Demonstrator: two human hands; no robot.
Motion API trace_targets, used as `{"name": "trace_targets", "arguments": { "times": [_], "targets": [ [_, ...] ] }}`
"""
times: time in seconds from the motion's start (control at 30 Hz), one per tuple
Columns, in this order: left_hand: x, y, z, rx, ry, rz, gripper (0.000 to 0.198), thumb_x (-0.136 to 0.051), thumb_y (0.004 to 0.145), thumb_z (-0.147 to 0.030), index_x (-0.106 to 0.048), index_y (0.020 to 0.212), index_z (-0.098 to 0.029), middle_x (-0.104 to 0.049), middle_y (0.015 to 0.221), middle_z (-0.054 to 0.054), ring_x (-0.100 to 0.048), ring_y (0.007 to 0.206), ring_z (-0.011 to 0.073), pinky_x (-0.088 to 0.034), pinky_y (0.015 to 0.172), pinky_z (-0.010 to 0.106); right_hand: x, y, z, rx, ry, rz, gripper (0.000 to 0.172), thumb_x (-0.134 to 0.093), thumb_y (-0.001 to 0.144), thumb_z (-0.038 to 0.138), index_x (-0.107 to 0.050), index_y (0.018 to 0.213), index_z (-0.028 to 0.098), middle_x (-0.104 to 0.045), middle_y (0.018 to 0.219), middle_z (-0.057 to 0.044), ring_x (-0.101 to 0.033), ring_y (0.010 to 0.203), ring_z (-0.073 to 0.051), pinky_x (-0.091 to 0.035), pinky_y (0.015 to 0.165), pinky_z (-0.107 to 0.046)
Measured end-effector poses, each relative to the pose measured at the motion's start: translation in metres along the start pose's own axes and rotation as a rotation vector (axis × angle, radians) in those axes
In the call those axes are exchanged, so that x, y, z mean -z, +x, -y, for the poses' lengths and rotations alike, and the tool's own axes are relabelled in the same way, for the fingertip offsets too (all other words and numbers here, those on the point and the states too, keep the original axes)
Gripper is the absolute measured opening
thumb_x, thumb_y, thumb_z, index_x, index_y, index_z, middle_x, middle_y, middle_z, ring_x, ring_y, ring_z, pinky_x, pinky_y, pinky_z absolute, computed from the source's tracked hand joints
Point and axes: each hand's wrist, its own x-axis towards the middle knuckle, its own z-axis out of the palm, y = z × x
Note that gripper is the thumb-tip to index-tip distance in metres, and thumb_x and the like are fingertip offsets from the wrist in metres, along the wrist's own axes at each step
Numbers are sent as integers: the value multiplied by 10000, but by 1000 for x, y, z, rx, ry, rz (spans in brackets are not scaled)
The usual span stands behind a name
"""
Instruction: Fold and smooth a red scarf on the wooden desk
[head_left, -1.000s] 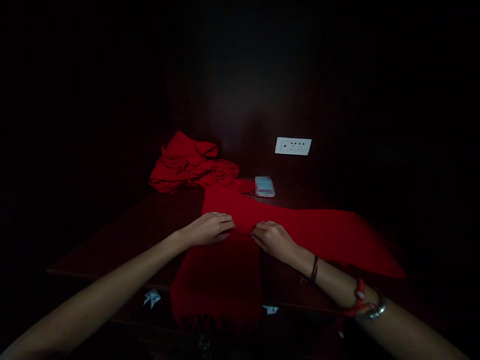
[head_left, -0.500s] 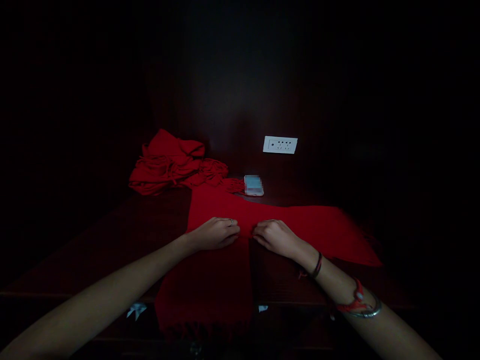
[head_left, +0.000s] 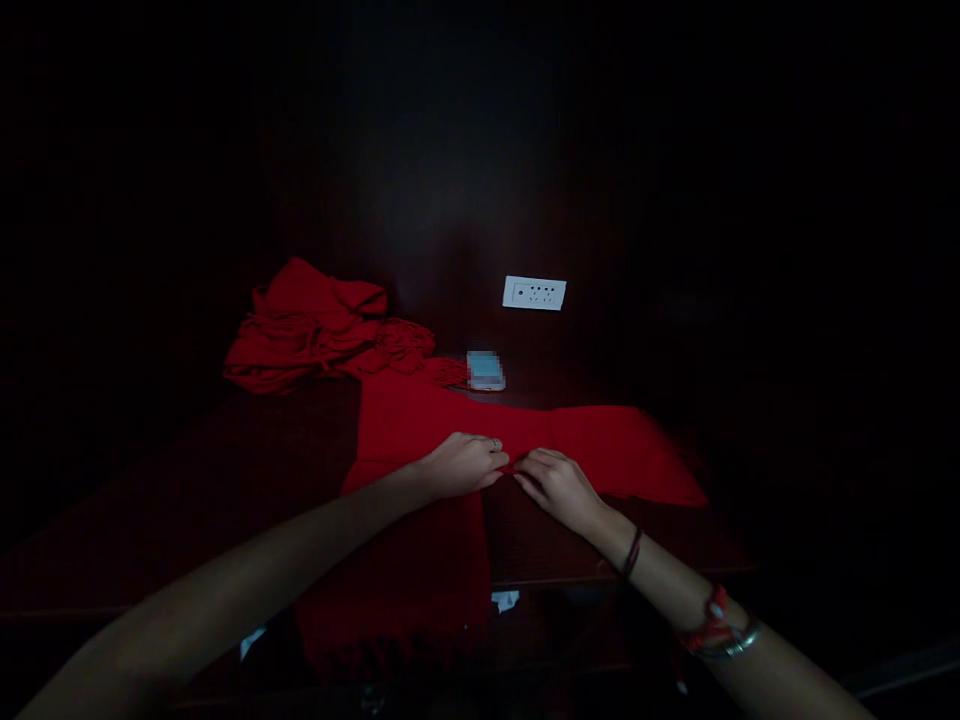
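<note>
A red fringed scarf lies on the dark table, one part running off to the right and one fringed end hanging over the front edge. My left hand, with a ring on one finger, is closed in a pinch on the scarf near its inner corner. Close beside it, my right hand pinches the scarf's edge, and a small raised bit of cloth shows between the fingertips of both hands. Bracelets circle my right wrist and forearm.
Heaped red fringed cloth sits at the back left. Near its fringe lies a phone-like flat object, its face blurred. A white socket plate is on the back wall. White scraps show below the table's front edge.
My left hand has moved right along the scarf, closer to my right hand. The scarf's right part has drawn in a little. The whole view has shifted slightly.
</note>
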Motion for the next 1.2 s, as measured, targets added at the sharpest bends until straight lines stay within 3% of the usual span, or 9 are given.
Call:
{"name": "trace_targets", "arguments": {
  "times": [0.77,1.2],
  "targets": [
    [-12,2,2,6,-20,-31,157,-343,820,-252,-481,792,-183,-544,828,21,-526,746,143,-404,596,228,24,-18,-20,-91,-117,72,187,-399,812,261,-562,805,170,-578,741,-37,-469,726,-139,-278,677,-253],
    [-13,-1,1,-39,-21,-29,174,-334,820,-247,-488,775,-181,-542,824,27,-520,752,144,-410,611,233,40,-57,-36,-157,-333,84,158,-435,792,195,-552,898,191,-585,788,-29,-457,771,-158,-257,695,-274]
  ]
}}
